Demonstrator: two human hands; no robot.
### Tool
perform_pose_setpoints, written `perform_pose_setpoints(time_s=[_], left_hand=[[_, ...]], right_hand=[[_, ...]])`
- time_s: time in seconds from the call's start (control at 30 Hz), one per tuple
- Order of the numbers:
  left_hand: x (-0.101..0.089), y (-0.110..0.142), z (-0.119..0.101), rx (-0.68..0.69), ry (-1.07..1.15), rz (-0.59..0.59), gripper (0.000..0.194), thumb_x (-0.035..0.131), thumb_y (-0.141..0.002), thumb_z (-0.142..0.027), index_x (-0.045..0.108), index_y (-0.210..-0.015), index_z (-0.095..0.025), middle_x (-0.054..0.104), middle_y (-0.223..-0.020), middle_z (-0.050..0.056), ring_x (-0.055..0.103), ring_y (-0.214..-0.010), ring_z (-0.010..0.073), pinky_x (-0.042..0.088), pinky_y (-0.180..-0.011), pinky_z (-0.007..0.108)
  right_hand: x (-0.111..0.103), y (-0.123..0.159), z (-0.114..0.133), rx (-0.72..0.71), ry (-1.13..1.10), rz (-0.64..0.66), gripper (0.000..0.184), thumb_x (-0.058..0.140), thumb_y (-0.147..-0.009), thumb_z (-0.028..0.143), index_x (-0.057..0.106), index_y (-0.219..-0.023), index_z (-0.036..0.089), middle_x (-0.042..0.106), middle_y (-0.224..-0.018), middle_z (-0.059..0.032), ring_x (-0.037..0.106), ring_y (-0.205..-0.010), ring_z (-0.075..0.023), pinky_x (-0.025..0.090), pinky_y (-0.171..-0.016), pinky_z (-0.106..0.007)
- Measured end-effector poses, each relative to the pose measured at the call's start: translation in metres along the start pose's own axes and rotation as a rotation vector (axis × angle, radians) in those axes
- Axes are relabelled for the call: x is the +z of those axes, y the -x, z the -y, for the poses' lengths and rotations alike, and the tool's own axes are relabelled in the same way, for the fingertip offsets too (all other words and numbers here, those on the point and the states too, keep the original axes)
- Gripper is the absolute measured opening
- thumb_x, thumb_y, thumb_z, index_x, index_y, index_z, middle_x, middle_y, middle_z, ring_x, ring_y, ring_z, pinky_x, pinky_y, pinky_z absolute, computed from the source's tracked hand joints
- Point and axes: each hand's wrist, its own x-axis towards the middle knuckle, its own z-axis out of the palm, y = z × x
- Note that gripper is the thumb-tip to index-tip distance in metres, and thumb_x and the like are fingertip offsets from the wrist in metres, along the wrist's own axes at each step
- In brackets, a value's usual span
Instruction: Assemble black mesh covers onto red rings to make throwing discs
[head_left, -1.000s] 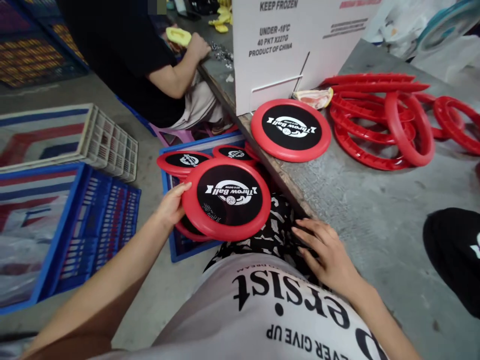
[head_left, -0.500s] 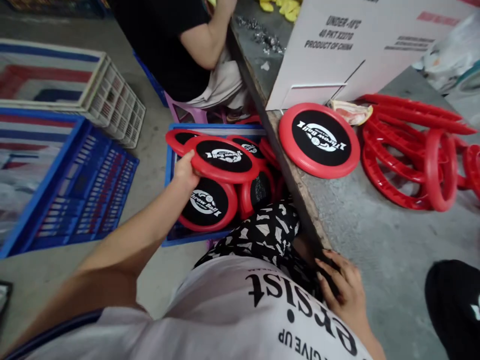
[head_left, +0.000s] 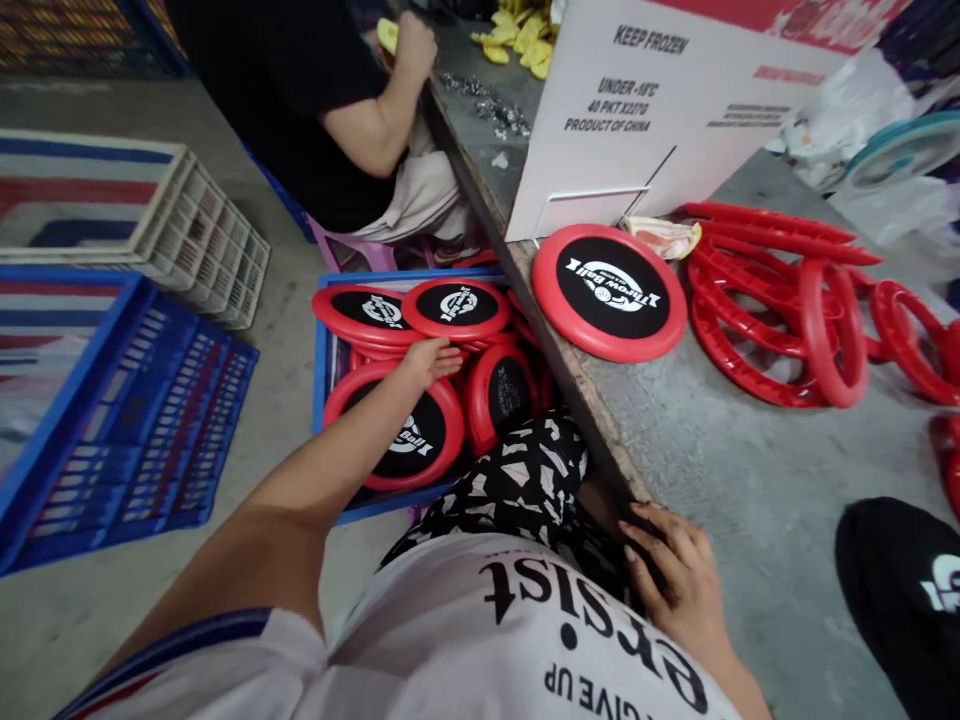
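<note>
My left hand (head_left: 436,362) is over the blue crate (head_left: 321,375), its fingers stretched out and holding nothing. Just beyond the fingertips lies a red disc with a black "Throw Ball" centre (head_left: 456,308), on top of other discs. Another such disc (head_left: 367,312) sits to its left, and a lower disc (head_left: 352,425) is partly covered by my forearm. My right hand (head_left: 671,560) rests on the table's edge with its fingers apart and nothing in them. One more disc (head_left: 609,292) lies face up on the table (head_left: 720,460), by its edge.
Red plastic rings (head_left: 780,320) are heaped on the table's right side. A white printed carton (head_left: 637,110) stands behind the disc. A black round piece (head_left: 900,590) lies at right. A co-worker (head_left: 300,120) sits beyond the crate; white (head_left: 217,230) and blue crates (head_left: 150,400) stand left.
My left hand carried a disc away from me to the pile in the blue crate and let it go. My right hand came down onto the table's edge.
</note>
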Motion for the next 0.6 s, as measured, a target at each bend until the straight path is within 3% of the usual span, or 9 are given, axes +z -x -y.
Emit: perform_pose_setpoints(time_s=[0.1, 0.2, 0.27, 0.4, 0.5, 0.6], left_hand=[[-0.003, 0.015, 0.01, -0.008, -0.086, 0.025, 0.018, 0.066, -0.094, -0.027, 0.066, -0.103, -0.012, 0.072, -0.098, 0.007, 0.071, -0.081, 0.017, 0.061, -0.075, 0.035], [0.003, 0.035, 0.015, 0.07, -0.18, 0.029, 0.007, 0.068, -0.085, -0.016, 0.065, -0.09, -0.011, 0.073, -0.08, 0.009, 0.071, -0.063, 0.0179, 0.06, -0.064, 0.031], [0.013, 0.046, 0.013, 0.181, -0.237, 0.018, 0.003, 0.061, -0.086, -0.011, 0.063, -0.086, -0.012, 0.07, -0.071, 0.005, 0.067, -0.054, 0.0151, 0.057, -0.057, 0.026], [0.051, 0.074, 0.004, 0.497, -0.283, 0.046, 0.015, 0.054, -0.088, -0.007, 0.063, -0.087, -0.018, 0.066, -0.073, -0.004, 0.06, -0.054, 0.0057, 0.051, -0.058, 0.013], [0.087, 0.111, 0.006, 0.934, -0.449, 0.226, 0.011, 0.061, -0.091, -0.02, 0.071, -0.094, -0.022, 0.069, -0.082, -0.003, 0.063, -0.068, 0.0089, 0.055, -0.072, 0.016], [0.126, 0.147, 0.023, 1.128, -0.668, 0.51, 0.013, 0.067, -0.088, -0.027, 0.076, -0.096, -0.025, 0.072, -0.085, 0.0, 0.067, -0.075, 0.0152, 0.056, -0.078, 0.024]], right_hand=[[0.001, -0.003, 0.003, 0.013, -0.008, -0.008, 0.025, 0.06, -0.093, 0.022, 0.068, -0.116, 0.027, 0.068, -0.123, -0.0091, 0.061, -0.115, -0.0309, 0.052, -0.09, -0.054], [0.001, -0.006, 0.011, 0.049, -0.026, -0.015, 0.023, 0.06, -0.092, 0.02, 0.069, -0.113, 0.026, 0.069, -0.122, -0.0091, 0.061, -0.116, -0.0292, 0.053, -0.093, -0.053], [0.001, -0.009, 0.017, 0.074, -0.054, -0.008, 0.024, 0.059, -0.093, 0.019, 0.068, -0.114, 0.025, 0.069, -0.123, -0.0091, 0.06, -0.119, -0.0282, 0.052, -0.097, -0.052], [-0.003, -0.016, 0.024, 0.131, -0.153, -0.02, 0.023, 0.059, -0.092, 0.019, 0.068, -0.113, 0.024, 0.07, -0.121, -0.0085, 0.059, -0.12, -0.0269, 0.049, -0.102, -0.052], [-0.008, -0.02, 0.024, 0.162, -0.265, -0.047, 0.02, 0.061, -0.09, 0.02, 0.068, -0.109, 0.023, 0.072, -0.115, -0.0071, 0.061, -0.115, -0.0245, 0.051, -0.098, -0.048], [-0.018, -0.03, 0.004, 0.167, -0.403, -0.062, 0.022, 0.059, -0.092, 0.021, 0.068, -0.112, 0.025, 0.073, -0.113, -0.0054, 0.065, -0.11, -0.0206, 0.053, -0.096, -0.044]])
